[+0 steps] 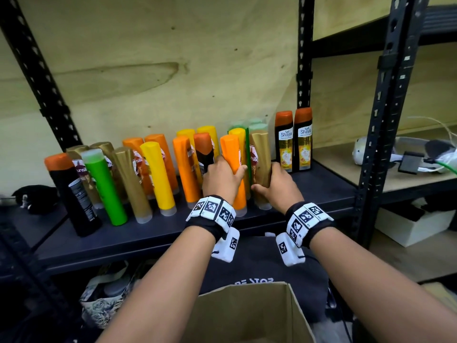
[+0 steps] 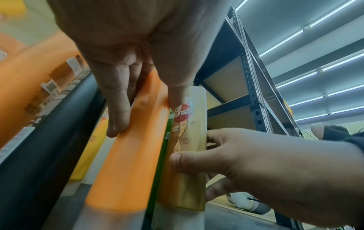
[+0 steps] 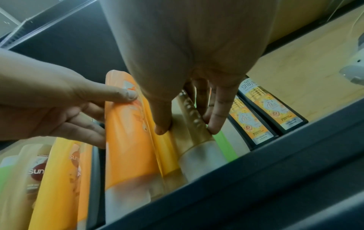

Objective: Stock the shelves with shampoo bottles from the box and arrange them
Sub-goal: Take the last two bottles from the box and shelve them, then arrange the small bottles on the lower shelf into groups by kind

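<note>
Several shampoo bottles stand cap-down on the dark shelf (image 1: 153,233). My left hand (image 1: 223,178) grips an orange bottle (image 1: 231,154) near the shelf's middle; in the left wrist view its thumb and fingers wrap the orange bottle (image 2: 126,163). My right hand (image 1: 274,186) grips the gold bottle (image 1: 261,154) just to the right, thumb on one side and fingers on the other of the gold bottle (image 3: 189,124). A thin green bottle (image 1: 248,154) stands between the two. The cardboard box (image 1: 247,315) sits below my forearms.
Two black Shayla bottles (image 1: 293,142) stand at the shelf's right end by the black upright (image 1: 303,70). Green, gold, yellow, orange and black bottles (image 1: 103,184) lean at the left. A white device with cables (image 1: 408,154) lies on the neighbouring wooden shelf.
</note>
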